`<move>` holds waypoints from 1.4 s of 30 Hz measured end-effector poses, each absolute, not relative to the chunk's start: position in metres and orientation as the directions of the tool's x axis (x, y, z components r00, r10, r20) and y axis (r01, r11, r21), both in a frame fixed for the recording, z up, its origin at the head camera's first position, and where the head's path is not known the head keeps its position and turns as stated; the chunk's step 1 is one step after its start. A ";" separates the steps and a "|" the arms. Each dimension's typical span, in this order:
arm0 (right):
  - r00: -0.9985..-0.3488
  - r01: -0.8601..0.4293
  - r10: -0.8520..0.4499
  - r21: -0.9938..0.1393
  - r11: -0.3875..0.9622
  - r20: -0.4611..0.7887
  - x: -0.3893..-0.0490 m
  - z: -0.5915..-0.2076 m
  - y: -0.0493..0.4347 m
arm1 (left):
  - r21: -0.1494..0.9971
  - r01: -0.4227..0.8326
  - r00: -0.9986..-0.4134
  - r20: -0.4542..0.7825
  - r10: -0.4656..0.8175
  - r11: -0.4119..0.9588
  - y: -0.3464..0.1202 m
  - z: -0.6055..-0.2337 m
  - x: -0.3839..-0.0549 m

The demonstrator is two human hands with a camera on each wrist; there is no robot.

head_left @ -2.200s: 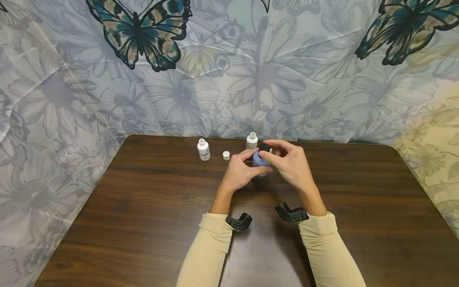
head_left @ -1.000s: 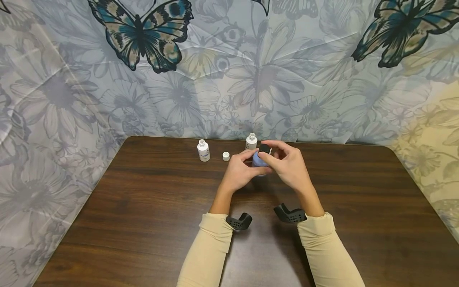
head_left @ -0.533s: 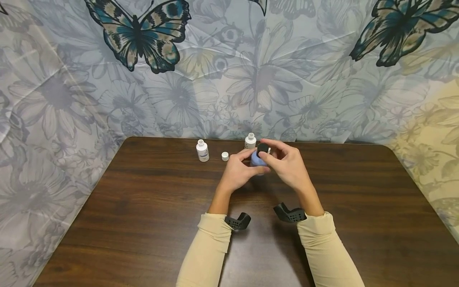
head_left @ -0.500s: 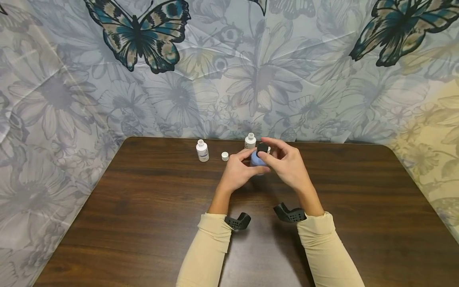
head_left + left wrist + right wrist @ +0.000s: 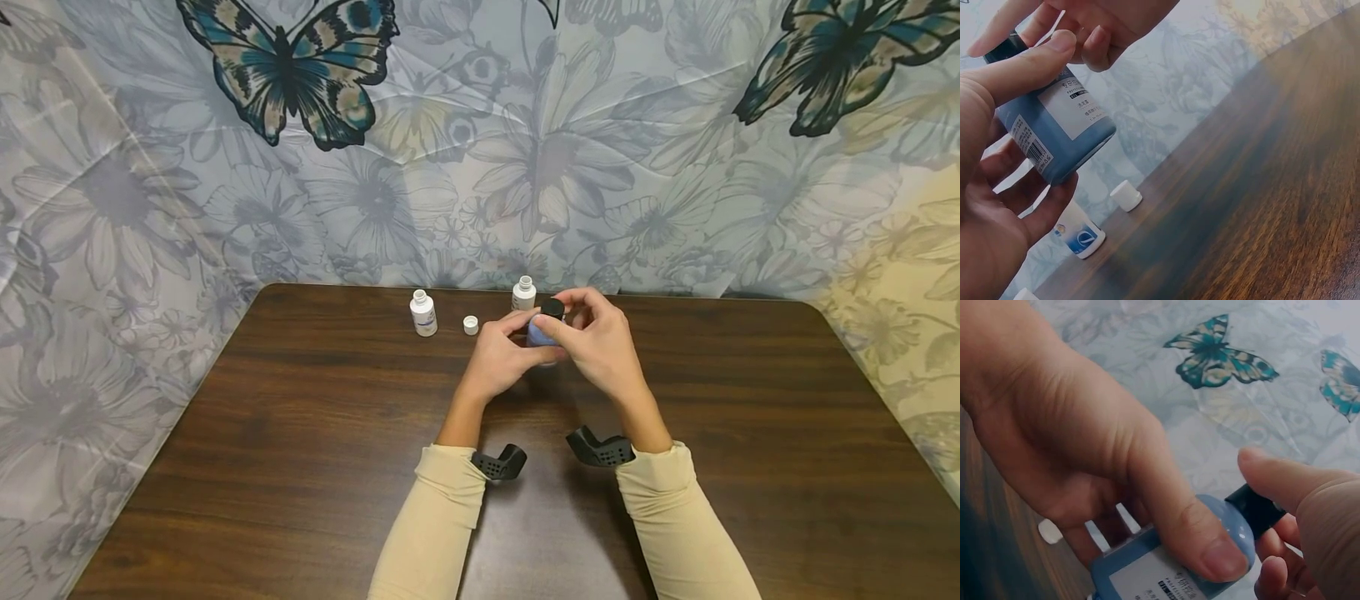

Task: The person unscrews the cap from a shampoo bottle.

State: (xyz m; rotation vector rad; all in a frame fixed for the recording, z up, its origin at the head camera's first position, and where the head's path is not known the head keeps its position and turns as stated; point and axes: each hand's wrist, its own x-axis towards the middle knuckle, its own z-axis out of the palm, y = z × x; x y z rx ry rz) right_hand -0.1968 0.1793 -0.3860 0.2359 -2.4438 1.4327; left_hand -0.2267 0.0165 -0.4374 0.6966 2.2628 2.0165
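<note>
Shifted a little to the left since half a second ago, the right hand now lays its thumb lower across the front of the black cap, index finger curled behind it, so the cap is pinched between them. No clear shift shows in the left hand: its fingers and thumb wrap the blue bottle, which the cap tops. Held roughly upright above the far middle part of the dark wooden table, the bottle turns a white printed label and a barcode toward the left wrist camera. Just beyond the hands, near the far edge, stands an uncapped white bottle, its lower part hidden by them. Farther left stands a second white bottle, also uncapped, with a small white cap on the table between it and the left hand. Both forearms wear cream sleeves and black wrist mounts. Behind the table hangs a floral cloth printed with butterflies.
</note>
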 end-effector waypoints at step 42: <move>-0.952 -0.299 -0.077 -0.844 0.445 0.296 -0.197 -0.383 0.186 | 0.954 0.295 -0.897 0.255 0.362 0.059 0.016 -0.436 -0.226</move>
